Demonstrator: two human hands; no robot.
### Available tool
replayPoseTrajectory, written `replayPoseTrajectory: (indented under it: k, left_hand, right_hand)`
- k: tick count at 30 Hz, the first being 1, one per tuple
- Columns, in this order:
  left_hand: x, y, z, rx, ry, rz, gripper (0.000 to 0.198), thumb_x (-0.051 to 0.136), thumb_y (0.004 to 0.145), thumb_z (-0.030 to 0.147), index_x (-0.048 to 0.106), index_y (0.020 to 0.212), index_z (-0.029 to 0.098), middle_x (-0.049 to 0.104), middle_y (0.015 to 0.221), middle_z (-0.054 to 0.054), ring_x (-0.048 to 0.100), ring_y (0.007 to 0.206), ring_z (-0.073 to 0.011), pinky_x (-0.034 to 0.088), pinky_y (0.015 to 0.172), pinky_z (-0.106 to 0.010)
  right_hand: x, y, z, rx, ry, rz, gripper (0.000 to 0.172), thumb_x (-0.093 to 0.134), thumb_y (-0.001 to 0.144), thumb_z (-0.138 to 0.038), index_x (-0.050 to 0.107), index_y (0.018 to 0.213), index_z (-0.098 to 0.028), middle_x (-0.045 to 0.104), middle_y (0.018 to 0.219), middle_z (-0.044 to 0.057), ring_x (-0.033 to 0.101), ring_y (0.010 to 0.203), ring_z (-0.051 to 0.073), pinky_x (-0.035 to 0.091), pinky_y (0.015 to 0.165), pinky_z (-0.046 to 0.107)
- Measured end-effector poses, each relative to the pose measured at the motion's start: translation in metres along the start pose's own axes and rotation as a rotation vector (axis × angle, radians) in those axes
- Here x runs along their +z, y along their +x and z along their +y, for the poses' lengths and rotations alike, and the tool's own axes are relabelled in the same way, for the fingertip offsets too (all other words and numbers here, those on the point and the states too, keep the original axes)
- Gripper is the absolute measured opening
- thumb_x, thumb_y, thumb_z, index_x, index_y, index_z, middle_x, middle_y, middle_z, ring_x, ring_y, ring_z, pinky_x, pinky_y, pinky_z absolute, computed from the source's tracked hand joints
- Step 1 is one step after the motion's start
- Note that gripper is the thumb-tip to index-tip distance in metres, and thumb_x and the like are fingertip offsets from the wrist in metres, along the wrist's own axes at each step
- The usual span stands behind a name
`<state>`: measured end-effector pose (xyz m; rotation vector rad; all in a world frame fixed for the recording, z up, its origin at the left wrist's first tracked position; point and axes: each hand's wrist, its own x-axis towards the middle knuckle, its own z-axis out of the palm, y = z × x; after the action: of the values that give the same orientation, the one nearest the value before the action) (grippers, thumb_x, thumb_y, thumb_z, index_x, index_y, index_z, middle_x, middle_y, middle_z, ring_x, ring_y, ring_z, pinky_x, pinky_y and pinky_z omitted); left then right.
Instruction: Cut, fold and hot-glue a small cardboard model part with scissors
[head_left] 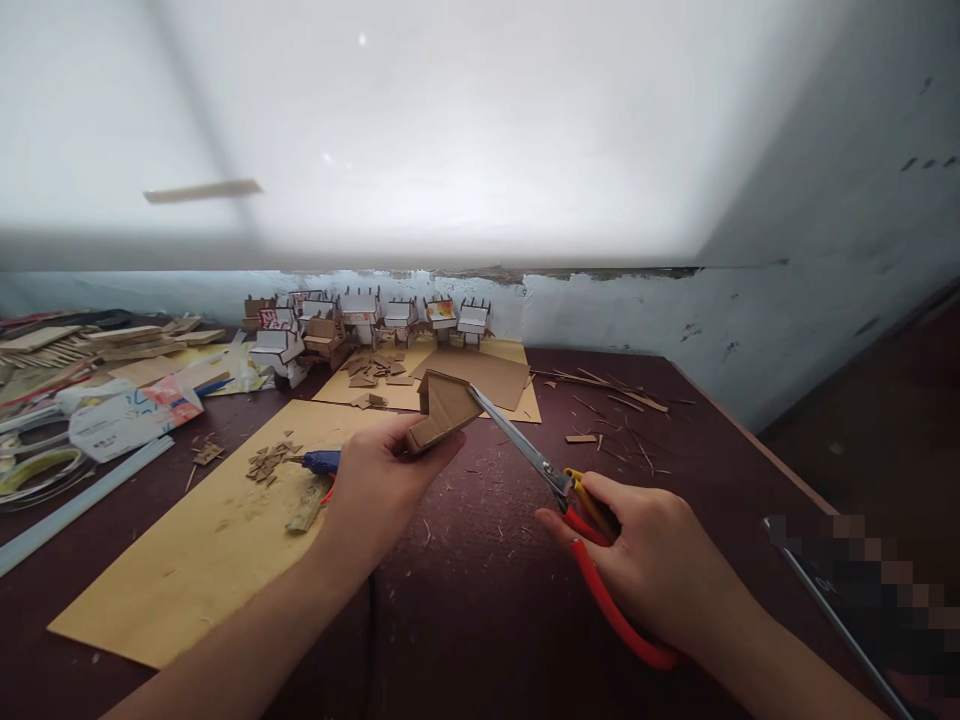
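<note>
A small folded cardboard piece is pinched in my left hand, raised above the table. My right hand grips scissors with red and yellow handles. The blades look nearly closed, and their tip meets the right edge of the cardboard piece. Behind my left wrist, a blue glue gun lies partly hidden on a yellow board. Small cardboard scraps are heaped beside its nozzle.
Several small cardboard models line the wall. A flat cardboard sheet lies in front of them. Thin strips are scattered at the right. Wood pieces, tape rolls and a long pale strip occupy the left.
</note>
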<state>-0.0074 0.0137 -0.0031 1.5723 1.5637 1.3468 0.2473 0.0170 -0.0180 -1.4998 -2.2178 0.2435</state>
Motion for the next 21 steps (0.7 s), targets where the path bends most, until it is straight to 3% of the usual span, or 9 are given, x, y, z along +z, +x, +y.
replayPoseTrajectory:
  k: [21]
  left_hand:
    - [0.0023, 0.0004, -0.0061, -0.055, -0.044, -0.026, 0.032, 0.077, 0.084, 0.045, 0.082, 0.106, 0.022, 0.075, 0.089, -0.001, 0.065, 0.082, -0.0204, 0.046, 0.071, -0.029]
  right_hand:
    - [0.0023, 0.0012, 0.0057, -0.053, -0.058, 0.078, 0.056, 0.059, 0.092, -0.064, 0.032, 0.063, -0.025, 0.042, 0.050, -0.007, 0.033, 0.047, 0.013, 0.028, 0.049, 0.026]
